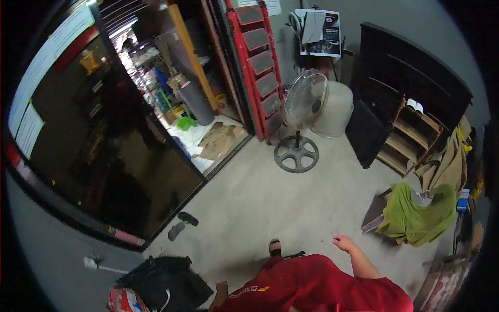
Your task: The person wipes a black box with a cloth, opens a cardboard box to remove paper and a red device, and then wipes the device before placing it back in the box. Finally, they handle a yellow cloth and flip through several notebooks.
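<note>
My right hand (342,241) hangs out in front of the red shirt (306,286), over the bare floor. Its fingers are loosely bent, a little apart, and nothing shows in them. Low in the view, my left hand (222,287) is partly seen at the shirt's left side, beside a black bag-like heap (169,283). The fingers of that hand are too hidden to make out. One foot in a sandal (275,246) shows on the floor ahead of the shirt.
A standing fan (297,154) and a red ladder (258,67) stand ahead, near an open sliding glass door (119,135). Slippers (183,225) lie by its track. To the right are a wooden shelf (410,132), a dark panel (405,62) and a green cloth (416,218) over a seat-like object.
</note>
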Demonstrator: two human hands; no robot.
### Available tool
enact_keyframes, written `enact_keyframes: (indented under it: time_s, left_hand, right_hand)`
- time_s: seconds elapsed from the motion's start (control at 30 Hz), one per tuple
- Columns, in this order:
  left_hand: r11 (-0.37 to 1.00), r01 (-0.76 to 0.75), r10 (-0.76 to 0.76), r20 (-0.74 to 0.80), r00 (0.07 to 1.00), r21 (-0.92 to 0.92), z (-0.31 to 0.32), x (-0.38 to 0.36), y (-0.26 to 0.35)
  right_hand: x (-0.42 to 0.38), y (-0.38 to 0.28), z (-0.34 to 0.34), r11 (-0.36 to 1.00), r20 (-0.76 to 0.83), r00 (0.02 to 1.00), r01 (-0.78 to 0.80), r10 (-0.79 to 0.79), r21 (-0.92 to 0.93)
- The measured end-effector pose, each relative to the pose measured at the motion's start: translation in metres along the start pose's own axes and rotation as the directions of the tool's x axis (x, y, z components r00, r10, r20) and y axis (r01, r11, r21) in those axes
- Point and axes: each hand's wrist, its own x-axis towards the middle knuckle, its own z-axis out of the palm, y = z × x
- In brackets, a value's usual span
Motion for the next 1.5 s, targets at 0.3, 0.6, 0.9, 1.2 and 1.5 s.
enact_keyframes:
  time_s: [0.3,0.6,0.9,1.2,1.5]
  left_hand:
    - [0.677,-0.358,0.475,-0.01,0.88,0.643,-0.229,0.251,0.272]
    - [0.591,-0.801,0.641,-0.656,0.398,0.091,-0.431,0.269,0.617]
    - [0.231,-0.822,0.939,-0.341,0.048,0.52,-0.524,0.322,0.808]
    - [0.29,-0.923,0.951,-0.185,0.249,0.254,-0.571,0.39,0.975]
    - [0.335,-0.846,0.933,-0.02,0.359,0.416,-0.546,0.467,1.059]
  right_hand:
    - [-0.004,0.083,0.061,0.751,0.061,0.9,-0.397,0.433,0.527]
    - [-0.018,0.122,0.08,0.453,0.307,0.662,-0.715,0.684,0.532]
    - [0.122,0.079,-0.126,0.194,-0.112,0.572,-0.085,0.812,0.977]
    - [0.172,0.004,-0.179,0.549,-0.296,0.513,-0.46,0.806,0.698]
    - [0.162,-0.037,-0.064,0.249,-0.027,0.337,-0.636,0.941,0.73]
